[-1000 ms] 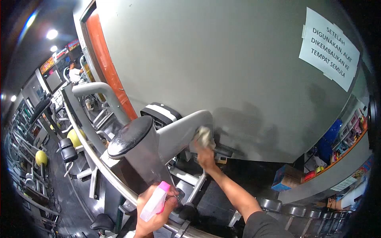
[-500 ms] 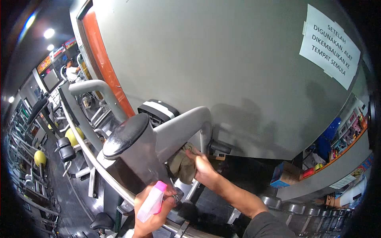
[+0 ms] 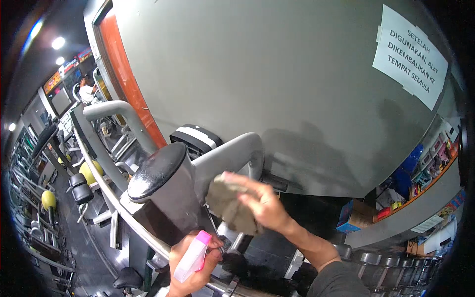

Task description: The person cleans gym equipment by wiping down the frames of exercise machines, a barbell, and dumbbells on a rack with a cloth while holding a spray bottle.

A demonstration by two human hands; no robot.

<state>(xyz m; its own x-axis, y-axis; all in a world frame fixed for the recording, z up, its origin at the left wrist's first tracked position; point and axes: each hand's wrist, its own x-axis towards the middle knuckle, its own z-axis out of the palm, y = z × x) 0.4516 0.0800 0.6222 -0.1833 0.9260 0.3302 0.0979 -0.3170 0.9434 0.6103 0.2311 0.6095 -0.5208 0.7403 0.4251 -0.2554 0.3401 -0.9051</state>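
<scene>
In my left hand [image 3: 173, 284], low in the head view, is a pink-and-white spray bottle [image 3: 192, 262], with my fingers wrapped round it. My right hand [image 3: 267, 205] grips a folded olive-brown cloth [image 3: 230, 205] between thumb and fingers. The cloth is in front of the thick grey tube [image 3: 230, 153] of a gym machine; whether it touches the frame I cannot tell. Left of the cloth stands the machine's wide grey upright [image 3: 170, 210] with a shiny black top [image 3: 158, 171]. My left hand is just below this upright.
A grey wall [image 3: 277, 74] with a paper sign [image 3: 410, 57] rises behind the machine. Dumbbells [image 3: 371, 258] line a rack at lower right, below a cluttered shelf [image 3: 420, 183]. Gym machines and yellow balls [image 3: 48, 199] fill the left, where a person [image 3: 87, 92] sits.
My right hand has moved slightly right and up with the cloth, which now looks flatter and more spread. My left hand and the bottle have barely shifted.
</scene>
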